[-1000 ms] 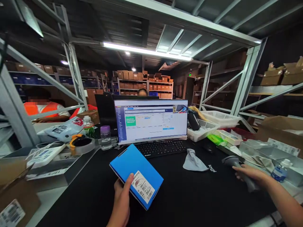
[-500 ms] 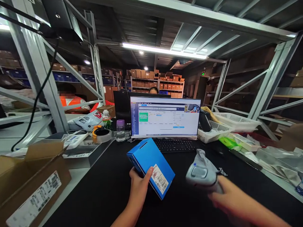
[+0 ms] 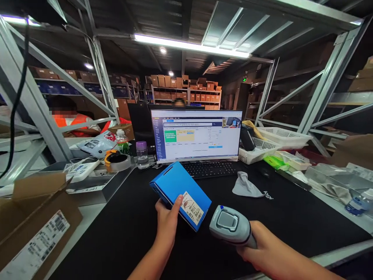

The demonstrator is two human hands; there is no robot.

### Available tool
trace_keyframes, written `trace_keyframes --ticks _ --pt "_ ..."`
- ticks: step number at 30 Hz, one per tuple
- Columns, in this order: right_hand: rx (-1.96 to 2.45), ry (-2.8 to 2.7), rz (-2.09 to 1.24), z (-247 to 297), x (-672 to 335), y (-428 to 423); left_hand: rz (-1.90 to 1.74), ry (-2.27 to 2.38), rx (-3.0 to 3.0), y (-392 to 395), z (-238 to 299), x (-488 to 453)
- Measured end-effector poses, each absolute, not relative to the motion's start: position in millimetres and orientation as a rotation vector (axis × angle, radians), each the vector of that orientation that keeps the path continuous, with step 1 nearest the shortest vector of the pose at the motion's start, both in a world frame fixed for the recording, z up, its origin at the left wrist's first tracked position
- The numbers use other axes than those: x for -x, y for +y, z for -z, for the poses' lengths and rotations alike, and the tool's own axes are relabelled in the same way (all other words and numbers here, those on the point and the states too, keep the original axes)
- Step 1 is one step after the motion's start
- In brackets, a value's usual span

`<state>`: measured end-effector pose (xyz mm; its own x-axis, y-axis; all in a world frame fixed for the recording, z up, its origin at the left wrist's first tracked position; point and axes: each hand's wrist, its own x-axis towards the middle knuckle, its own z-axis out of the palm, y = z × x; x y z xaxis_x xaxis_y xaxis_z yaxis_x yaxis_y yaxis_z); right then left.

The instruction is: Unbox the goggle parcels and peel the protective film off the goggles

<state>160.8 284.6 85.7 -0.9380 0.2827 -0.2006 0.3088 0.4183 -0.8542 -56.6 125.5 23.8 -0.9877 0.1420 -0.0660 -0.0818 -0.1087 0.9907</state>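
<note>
My left hand [image 3: 168, 218] grips a blue box [image 3: 179, 184] by its lower left edge, the thumb lying across its face beside a white printed label [image 3: 191, 208]. The box is tilted above the black desk mat [image 3: 116, 233]. In my right hand [image 3: 256, 245] is a grey barcode scanner [image 3: 230, 225], wrapped by the fingers at its handle. Its head points left, just beside the box's lower right corner, apart from it. Behind the scanner a grey cloth [image 3: 246, 184] lies on the mat.
A monitor [image 3: 198, 136] and a keyboard [image 3: 210, 170] stand at the back. On the left are an open cardboard box [image 3: 37, 221], a tape roll [image 3: 118, 159] and a purple-capped bottle [image 3: 142, 155]. White baskets [image 3: 258, 149] sit at the right. A person in an orange vest [image 3: 72, 120] is beyond the rack.
The scanner in my right hand has moved left and down, nearer the box, uncovering the grey cloth. The blue box stays in my left hand. A yellow patch now shows on the monitor.
</note>
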Motion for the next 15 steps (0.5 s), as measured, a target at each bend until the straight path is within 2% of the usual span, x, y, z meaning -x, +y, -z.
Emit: trace_keyframes --ticks 15 --pt "-0.675 2.533 1.661 -74 -179 303 -2.219 1.98 -0.084 126 -27 54"
